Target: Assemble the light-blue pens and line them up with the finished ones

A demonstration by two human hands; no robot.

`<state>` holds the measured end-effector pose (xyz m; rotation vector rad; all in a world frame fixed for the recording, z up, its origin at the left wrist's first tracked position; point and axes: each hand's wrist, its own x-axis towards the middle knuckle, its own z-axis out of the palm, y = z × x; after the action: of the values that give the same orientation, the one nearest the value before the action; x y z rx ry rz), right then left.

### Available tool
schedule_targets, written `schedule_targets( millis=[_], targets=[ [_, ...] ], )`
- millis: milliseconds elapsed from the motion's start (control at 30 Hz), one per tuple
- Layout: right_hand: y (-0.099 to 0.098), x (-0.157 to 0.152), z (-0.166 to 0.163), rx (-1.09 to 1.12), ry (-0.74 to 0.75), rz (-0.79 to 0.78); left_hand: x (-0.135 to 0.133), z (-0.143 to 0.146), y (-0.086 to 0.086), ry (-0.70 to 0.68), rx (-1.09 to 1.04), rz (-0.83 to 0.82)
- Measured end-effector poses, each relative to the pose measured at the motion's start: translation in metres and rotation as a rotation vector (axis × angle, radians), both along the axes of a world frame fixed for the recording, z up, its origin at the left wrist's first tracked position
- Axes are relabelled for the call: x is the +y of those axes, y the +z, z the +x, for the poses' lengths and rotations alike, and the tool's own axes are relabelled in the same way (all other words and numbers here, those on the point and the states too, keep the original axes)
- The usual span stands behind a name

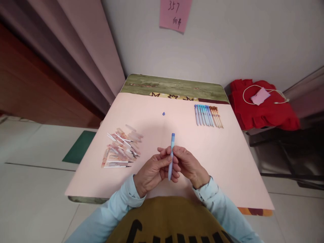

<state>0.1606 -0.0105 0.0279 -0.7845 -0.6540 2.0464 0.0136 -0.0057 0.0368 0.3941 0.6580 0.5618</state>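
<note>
A light blue pen (170, 168) with a darker blue top end is held nearly upright between both hands, close to my body. My left hand (154, 170) pinches its barrel between thumb and fingers. From the other side, the thumb and fingers of my right hand (188, 165) close on the same pen near its middle. Beyond the hands, a small dark blue piece (163, 114) rests alone on the pink sheet.
On the pink table sheet (227, 168), a row of blue and brown pens (208, 116) lies at the back right. Several white refills and clear wrapped parts (121, 148) are heaped at the left. A red cloth (268, 114) carries a white cable, right of the table.
</note>
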Motion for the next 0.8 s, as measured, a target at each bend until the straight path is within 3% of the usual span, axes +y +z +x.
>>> schedule_targets(
  millis=[200, 367, 533, 800],
  targets=[
    [0.004, 0.004, 0.001, -0.174, -0.157, -0.027, -0.002, 0.002, 0.002, 0.058, 0.147, 0.109],
    [-0.004, 0.003, -0.005, -0.187, -0.282, -0.150, -0.006, 0.007, 0.001, 0.127, 0.305, 0.271],
    [-0.012, -0.002, -0.010, -0.117, -0.266, -0.110, -0.009, 0.014, -0.005, 0.175, 0.403, 0.370],
    [-0.013, -0.003, 0.015, -0.020, -0.136, 0.028, -0.012, 0.015, 0.001, 0.157, 0.333, 0.227]
  ],
)
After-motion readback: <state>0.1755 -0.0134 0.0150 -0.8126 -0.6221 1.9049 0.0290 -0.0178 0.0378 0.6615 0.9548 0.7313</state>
